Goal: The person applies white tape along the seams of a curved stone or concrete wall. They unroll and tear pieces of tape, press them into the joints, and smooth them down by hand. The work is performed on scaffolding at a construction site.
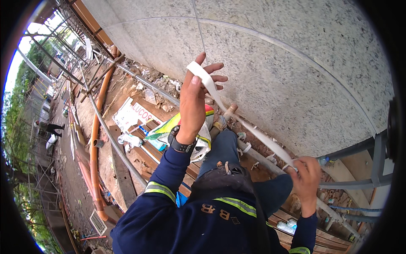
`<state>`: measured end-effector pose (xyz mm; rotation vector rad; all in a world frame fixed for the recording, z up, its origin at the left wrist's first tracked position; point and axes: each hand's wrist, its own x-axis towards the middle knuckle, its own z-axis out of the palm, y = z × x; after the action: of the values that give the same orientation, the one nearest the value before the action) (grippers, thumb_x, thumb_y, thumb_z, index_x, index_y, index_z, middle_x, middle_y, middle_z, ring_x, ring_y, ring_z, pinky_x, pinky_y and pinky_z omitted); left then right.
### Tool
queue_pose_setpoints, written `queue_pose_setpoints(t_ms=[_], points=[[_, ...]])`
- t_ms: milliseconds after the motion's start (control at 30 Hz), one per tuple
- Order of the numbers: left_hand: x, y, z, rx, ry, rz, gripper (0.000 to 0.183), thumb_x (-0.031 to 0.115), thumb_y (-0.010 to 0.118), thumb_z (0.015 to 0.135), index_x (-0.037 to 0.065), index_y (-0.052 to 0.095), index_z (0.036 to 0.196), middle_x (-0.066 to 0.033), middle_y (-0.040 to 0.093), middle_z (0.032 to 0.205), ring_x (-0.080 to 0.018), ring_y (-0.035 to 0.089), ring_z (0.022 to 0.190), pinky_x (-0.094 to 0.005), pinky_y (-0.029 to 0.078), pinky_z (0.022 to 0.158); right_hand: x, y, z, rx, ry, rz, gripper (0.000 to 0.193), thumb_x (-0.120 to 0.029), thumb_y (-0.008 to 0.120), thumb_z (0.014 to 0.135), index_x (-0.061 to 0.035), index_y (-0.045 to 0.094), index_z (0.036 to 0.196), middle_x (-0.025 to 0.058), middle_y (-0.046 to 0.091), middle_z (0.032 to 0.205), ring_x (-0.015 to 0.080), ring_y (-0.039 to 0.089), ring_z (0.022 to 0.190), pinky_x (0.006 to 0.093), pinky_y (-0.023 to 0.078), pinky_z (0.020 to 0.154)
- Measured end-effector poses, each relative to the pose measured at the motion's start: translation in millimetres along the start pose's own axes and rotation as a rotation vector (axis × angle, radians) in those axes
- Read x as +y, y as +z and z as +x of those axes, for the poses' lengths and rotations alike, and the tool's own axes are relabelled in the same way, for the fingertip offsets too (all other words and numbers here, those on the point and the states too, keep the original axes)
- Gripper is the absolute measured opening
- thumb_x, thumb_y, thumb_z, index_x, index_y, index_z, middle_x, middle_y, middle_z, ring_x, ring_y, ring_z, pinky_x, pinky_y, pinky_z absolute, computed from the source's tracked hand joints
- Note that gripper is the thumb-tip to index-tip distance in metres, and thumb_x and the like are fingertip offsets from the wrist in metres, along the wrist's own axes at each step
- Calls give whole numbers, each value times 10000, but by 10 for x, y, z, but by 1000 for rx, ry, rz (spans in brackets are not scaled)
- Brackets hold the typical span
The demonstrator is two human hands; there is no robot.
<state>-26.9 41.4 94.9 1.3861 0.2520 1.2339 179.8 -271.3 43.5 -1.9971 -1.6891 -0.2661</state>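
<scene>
A long white strip of tape (262, 136) is stretched between my two hands, in front of the speckled grey wall (279, 80). My left hand (193, 101), raised near the wall, pinches the strip's upper end between thumb and index finger. Its other fingers are spread apart. Lower down and to the right, my right hand (307, 174) grips the other end, its fingers curled around it. The strip slants down from left to right, with a slight twist.
Wooden planks (323, 238) and metal scaffold poles (109, 142) lie below and around me. A colourful woven sack (170, 126) rests by my left forearm. Plastic bottles (288, 226) sit low on the right. An orange pipe (96, 163) runs along the left; a distant person (50, 127) stands beyond.
</scene>
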Motion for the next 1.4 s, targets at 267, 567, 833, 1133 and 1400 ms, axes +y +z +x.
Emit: queue_pose_setpoints(t_ms=[267,567,833,1133,1400], points=[[11,417,-309,-164,-62,-48,891,555,523,888,-5,316,1549,-249,589,1356,-302,638,1135,-377,473,958,-449,435,789,111,64,719,408,-342,710,925,-3,685,1150,174,661,1162,322,648,1098,380,493,946],[-41,478,-353,-305,-26,-6,814,533,485,918,-26,410,1505,-233,587,1372,-294,604,1193,-390,459,993,-723,705,1162,-211,135,1456,384,-375,590,1032,2,655,1061,65,685,1032,111,592,899,281,467,788],[-186,375,-265,-129,-37,77,656,448,391,1010,-55,531,1407,-220,585,1394,-325,544,1309,-444,437,1051,-812,545,895,-37,170,1358,242,-213,556,1061,-36,645,922,1,637,811,56,517,730,234,418,678],[-159,61,76,145,-149,-240,610,373,404,1020,-5,387,1499,-222,531,1426,-346,530,1304,-467,437,1069,-692,489,486,-51,100,1348,241,-185,531,1066,-24,610,906,37,620,869,103,554,780,263,453,739],[-37,229,-117,-179,-150,-30,682,362,406,967,-41,383,1517,-211,547,1436,-273,482,1361,-398,323,1146,-706,534,922,155,220,1265,218,-184,631,1004,-3,589,1118,88,662,1087,180,635,1018,318,477,934]])
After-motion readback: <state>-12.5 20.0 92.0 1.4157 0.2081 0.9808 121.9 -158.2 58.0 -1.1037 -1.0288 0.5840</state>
